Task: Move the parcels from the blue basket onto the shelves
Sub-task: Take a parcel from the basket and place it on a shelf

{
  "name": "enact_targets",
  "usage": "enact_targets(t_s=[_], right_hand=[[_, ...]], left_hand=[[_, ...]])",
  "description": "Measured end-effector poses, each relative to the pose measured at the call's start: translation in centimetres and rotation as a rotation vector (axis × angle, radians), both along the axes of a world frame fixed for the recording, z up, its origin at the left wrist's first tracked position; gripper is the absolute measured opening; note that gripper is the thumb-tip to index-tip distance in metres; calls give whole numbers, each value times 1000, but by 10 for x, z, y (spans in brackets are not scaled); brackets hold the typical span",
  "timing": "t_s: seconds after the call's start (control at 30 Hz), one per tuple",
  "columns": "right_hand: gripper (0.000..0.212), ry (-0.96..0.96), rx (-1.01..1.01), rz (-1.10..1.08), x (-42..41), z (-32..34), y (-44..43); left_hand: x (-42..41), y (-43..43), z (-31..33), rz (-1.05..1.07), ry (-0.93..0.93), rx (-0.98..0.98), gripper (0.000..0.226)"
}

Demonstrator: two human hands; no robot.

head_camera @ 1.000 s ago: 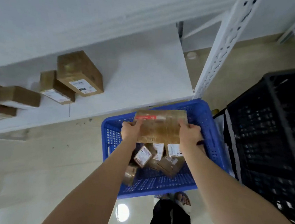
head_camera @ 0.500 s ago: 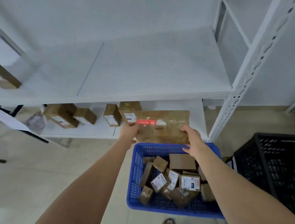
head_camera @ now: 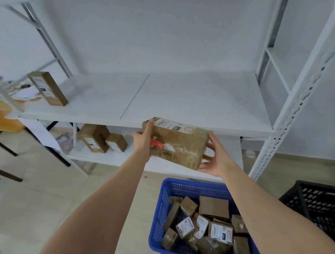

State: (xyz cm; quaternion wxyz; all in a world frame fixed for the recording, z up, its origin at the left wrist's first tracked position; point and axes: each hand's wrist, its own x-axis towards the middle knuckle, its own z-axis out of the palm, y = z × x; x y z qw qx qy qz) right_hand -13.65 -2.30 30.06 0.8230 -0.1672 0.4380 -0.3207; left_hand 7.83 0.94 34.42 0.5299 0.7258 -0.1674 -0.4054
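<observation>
A cardboard parcel [head_camera: 179, 147] is held tilted at the front edge of the middle shelf [head_camera: 184, 100]. Its left end is gripped by the left hand [head_camera: 142, 143], fingers pressed together, and its right end by the right hand [head_camera: 215, 158], fingers spread. Below that shelf, smaller parcels [head_camera: 213, 206] are seen in the blue basket [head_camera: 161, 206].

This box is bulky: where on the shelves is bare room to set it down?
The middle shelf is bare from the upright box at its left end to the right post. The lower shelf is crowded with boxes at left; the held box hides much of the rest.
</observation>
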Motion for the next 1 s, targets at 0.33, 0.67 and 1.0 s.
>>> enact_targets(t_s=[0.33, 0.67, 1.0], right_hand=[[43, 74, -38, -93, 67, 8, 12], [43, 174, -47, -8, 103, 5, 37], [18, 154, -26, -7, 148, 1, 67]], left_hand=[[66, 12, 12, -84, -25, 35, 31], [108, 2, 34, -210, -243, -77, 23], [109, -11, 53, -400, -514, -125, 46]])
